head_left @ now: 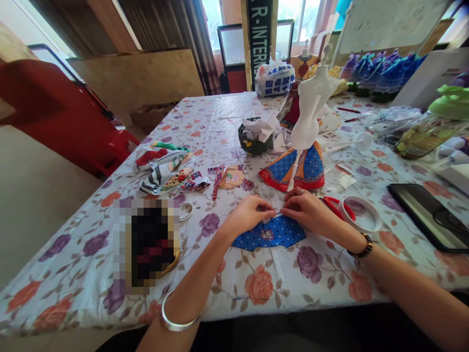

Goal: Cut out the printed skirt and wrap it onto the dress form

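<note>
A blue patterned fabric piece (pixel 269 235) with a curved outline lies flat on the table in front of me. My left hand (pixel 251 211) pinches at its upper edge with thumb and forefinger. My right hand (pixel 306 210) is closed at the same edge, its fingertips close to those of the left. A small whitish strip shows between the fingertips; what it is I cannot make out. Just beyond the right hand, a blue, orange and red fabric skirt piece (pixel 311 168) lies by the stand of a white mannequin (pixel 317 105).
Right of my hands are red-handled scissors (pixel 339 208), a white tape roll (pixel 361 214) and a phone (pixel 428 215). Fabric scraps (pixel 164 166) and a cut-out piece (pixel 230 177) lie left. Farther back stands a dark basket (pixel 256 143) with paper. A blurred-out object (pixel 152 247) sits front left.
</note>
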`<act>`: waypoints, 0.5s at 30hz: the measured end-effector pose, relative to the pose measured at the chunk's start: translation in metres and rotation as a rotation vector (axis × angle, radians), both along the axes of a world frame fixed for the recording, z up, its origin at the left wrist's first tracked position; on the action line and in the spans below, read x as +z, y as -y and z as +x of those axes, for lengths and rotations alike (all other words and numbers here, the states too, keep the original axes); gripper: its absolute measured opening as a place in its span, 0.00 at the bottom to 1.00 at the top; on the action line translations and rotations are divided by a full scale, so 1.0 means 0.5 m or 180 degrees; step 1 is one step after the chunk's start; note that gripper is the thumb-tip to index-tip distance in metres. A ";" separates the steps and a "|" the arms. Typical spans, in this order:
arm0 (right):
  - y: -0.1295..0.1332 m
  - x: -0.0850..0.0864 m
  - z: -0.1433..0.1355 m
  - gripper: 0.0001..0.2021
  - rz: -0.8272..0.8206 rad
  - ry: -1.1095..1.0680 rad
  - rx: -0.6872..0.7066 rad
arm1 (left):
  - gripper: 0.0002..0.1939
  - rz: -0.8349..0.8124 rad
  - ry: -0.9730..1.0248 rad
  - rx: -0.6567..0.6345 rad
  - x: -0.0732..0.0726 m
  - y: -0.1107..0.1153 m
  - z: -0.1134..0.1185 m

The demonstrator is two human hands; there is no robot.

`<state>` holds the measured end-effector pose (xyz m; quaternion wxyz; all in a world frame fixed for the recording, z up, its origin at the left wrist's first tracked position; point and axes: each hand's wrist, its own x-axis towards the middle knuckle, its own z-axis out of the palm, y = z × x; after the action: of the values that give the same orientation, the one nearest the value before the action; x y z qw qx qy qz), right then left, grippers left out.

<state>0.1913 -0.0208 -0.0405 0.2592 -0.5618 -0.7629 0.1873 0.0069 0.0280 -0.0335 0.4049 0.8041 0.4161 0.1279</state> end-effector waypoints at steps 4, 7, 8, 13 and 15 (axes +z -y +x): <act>0.001 0.000 0.000 0.09 0.0004 -0.0016 0.0024 | 0.11 0.0112 -0.0022 0.0214 -0.005 0.003 0.008; 0.002 0.000 0.001 0.09 0.0010 -0.0018 0.0027 | 0.12 0.0167 -0.0034 0.0358 -0.006 0.006 0.013; 0.002 0.000 0.002 0.09 0.0010 -0.0017 0.0024 | 0.13 0.0174 -0.0035 0.0401 -0.007 0.007 0.015; 0.001 -0.001 0.003 0.10 0.0009 -0.0016 0.0018 | 0.14 0.0288 -0.0068 0.0537 -0.013 0.011 0.021; 0.000 -0.002 0.003 0.10 0.0009 -0.0017 0.0016 | 0.13 0.0312 -0.0089 0.0552 -0.014 0.011 0.023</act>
<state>0.1929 -0.0208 -0.0413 0.2614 -0.5591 -0.7640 0.1884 0.0184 0.0225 -0.0405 0.3466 0.7856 0.4831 0.1714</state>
